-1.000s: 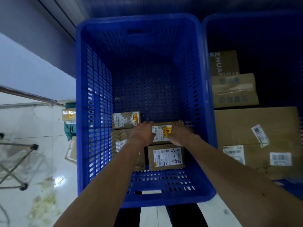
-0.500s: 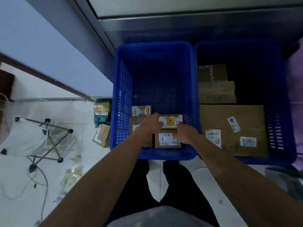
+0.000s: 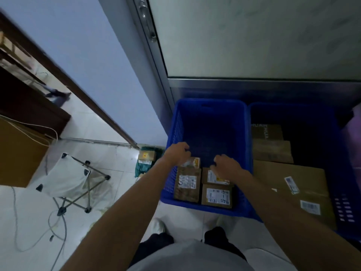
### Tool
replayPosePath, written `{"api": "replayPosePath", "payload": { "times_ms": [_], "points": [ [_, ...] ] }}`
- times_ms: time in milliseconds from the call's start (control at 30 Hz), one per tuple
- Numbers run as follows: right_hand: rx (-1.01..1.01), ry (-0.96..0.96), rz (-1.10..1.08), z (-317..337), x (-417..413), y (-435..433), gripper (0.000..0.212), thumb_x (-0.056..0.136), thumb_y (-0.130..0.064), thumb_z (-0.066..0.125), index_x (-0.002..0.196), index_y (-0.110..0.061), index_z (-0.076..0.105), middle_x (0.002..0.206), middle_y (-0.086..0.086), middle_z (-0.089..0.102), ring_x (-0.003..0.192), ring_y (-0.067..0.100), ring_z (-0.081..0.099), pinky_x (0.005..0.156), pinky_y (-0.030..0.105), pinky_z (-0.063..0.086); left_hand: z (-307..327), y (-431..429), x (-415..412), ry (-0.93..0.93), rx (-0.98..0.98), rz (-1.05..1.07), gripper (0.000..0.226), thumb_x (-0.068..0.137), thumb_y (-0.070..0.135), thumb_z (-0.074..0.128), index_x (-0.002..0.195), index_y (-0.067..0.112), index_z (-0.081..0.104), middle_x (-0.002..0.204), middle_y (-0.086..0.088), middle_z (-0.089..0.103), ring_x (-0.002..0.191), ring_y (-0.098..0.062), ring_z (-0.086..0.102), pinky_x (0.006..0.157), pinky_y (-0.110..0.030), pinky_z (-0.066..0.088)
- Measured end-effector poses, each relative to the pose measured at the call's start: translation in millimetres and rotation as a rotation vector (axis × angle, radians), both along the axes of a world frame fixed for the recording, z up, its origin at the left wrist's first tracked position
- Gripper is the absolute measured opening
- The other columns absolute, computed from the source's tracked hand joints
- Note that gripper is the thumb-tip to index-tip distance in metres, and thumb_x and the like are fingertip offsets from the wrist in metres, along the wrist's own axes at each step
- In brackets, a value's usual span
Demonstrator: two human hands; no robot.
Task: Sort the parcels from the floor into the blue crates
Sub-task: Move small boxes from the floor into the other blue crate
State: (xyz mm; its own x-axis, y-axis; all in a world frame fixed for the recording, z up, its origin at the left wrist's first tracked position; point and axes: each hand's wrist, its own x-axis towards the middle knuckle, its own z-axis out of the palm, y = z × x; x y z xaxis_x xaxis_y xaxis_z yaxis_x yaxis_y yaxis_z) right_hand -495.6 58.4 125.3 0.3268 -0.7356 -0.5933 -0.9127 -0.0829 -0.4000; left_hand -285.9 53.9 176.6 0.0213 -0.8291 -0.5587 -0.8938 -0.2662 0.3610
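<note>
The left blue crate [image 3: 212,122] holds several small cardboard parcels: one with a white label [image 3: 187,183], one with handwriting on its label [image 3: 216,196], one with an orange sticker [image 3: 213,177] and a small one behind [image 3: 193,162]. My left hand [image 3: 178,153] hovers over the crate's left side with its fingers loosely curled and holds nothing. My right hand [image 3: 228,166] hangs just above the orange-sticker parcel, also holding nothing. The right blue crate [image 3: 312,114] holds larger cardboard boxes [image 3: 289,177]. On the floor left of the crates lies a parcel with a yellow sticker [image 3: 146,156] on a green package [image 3: 141,168].
A folding stool with white fabric [image 3: 64,173] and loose cables [image 3: 56,222] stand on the tiled floor at left. A brown cabinet [image 3: 19,153] is at far left. A metal-framed door [image 3: 150,36] rises behind the crates. My feet stand just before the left crate.
Both hands have let go of the orange-sticker parcel, which now lies in the left crate behind the handwritten one. The hands have lifted and spread apart, and my head has pulled back and up.
</note>
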Motion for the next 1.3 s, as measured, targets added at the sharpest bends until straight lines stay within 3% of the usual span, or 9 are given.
{"api": "replayPosePath", "payload": {
  "times_ms": [233,433,600,700,833,933,1033,1200,1300],
  "points": [
    [-0.087,-0.026,-0.014,17,86,6,0.039,0.104,-0.038,0.044,0.128,-0.008,0.052,0.124,0.011,0.047,0.095,0.024,0.05,0.074,0.033,0.04,13,13,88,-0.069,-0.041,-0.12,0.031,0.1,0.022,0.048,0.118,0.005,0.066,0.126,-0.014,0.064,0.113,-0.035,0.06,0.092,-0.038,0.049],
    [-0.043,-0.024,-0.109,9,175,39,0.021,0.104,-0.033,0.042,0.094,-0.016,0.05,0.097,0.004,0.044,0.089,0.025,0.052,0.076,0.039,0.044,6,29,199,-0.017,-0.037,-0.055,0.033,0.098,0.026,0.049,0.126,0.018,0.064,0.13,-0.008,0.064,0.117,-0.03,0.059,0.097,-0.038,0.049],
    [-0.092,-0.001,-0.181,4,248,76,0.038,0.099,-0.028,0.049,0.065,-0.022,0.035,0.061,-0.001,0.034,0.051,0.015,0.033,0.049,0.029,0.028,-13,36,276,0.004,-0.015,-0.052,0.034,0.098,0.026,0.044,0.119,0.014,0.068,0.124,-0.01,0.068,0.107,-0.031,0.064,0.095,-0.042,0.054],
    [-0.058,0.015,-0.192,1,276,98,0.03,0.099,-0.026,0.048,0.071,-0.016,0.046,0.068,0.003,0.041,0.055,0.017,0.039,0.051,0.031,0.03,-23,41,296,-0.02,0.023,-0.105,0.035,0.101,0.023,0.043,0.12,0.008,0.068,0.124,-0.013,0.067,0.111,-0.032,0.063,0.097,-0.041,0.052],
    [0.013,-0.006,-0.211,-10,293,108,0.028,0.101,-0.029,0.045,0.108,-0.006,0.059,0.105,0.012,0.058,0.088,0.026,0.059,0.071,0.035,0.042,-35,43,304,0.009,0.068,-0.079,0.018,0.101,0.018,0.047,0.105,0.02,0.065,0.113,-0.008,0.066,0.1,-0.023,0.059,0.089,-0.028,0.044],
    [0.062,-0.025,-0.179,-23,300,105,0.027,0.1,-0.028,0.046,0.096,-0.005,0.06,0.094,0.011,0.059,0.084,0.026,0.058,0.071,0.038,0.044,-47,48,308,0.039,0.097,-0.042,0.018,0.098,0.013,0.049,0.098,0.012,0.067,0.1,-0.007,0.061,0.096,-0.027,0.061,0.082,-0.032,0.048],
    [0.106,-0.011,-0.144,-40,311,92,0.032,0.097,-0.028,0.047,0.068,-0.016,0.044,0.068,0.005,0.046,0.068,0.025,0.049,0.062,0.035,0.036,-53,53,313,0.016,0.141,-0.015,0.032,0.102,0.015,0.045,0.12,0.004,0.067,0.123,-0.012,0.064,0.113,-0.033,0.061,0.096,-0.037,0.052],
    [0.204,0.014,-0.094,-77,334,65,0.039,0.096,-0.033,0.048,0.063,-0.022,0.03,0.063,0.0,0.032,0.055,0.016,0.031,0.05,0.032,0.023,-85,58,334,-0.028,0.203,0.086,0.033,0.101,0.019,0.044,0.121,0.008,0.067,0.125,-0.015,0.065,0.111,-0.033,0.061,0.095,-0.041,0.052],
    [0.269,0.04,-0.043,-96,347,49,0.04,0.096,-0.034,0.048,0.063,-0.02,0.032,0.065,0.002,0.035,0.059,0.02,0.038,0.053,0.031,0.026,-118,62,349,-0.025,0.239,0.152,0.033,0.1,0.023,0.046,0.122,0.011,0.068,0.125,-0.013,0.066,0.112,-0.032,0.061,0.093,-0.038,0.051]
  ]
}}
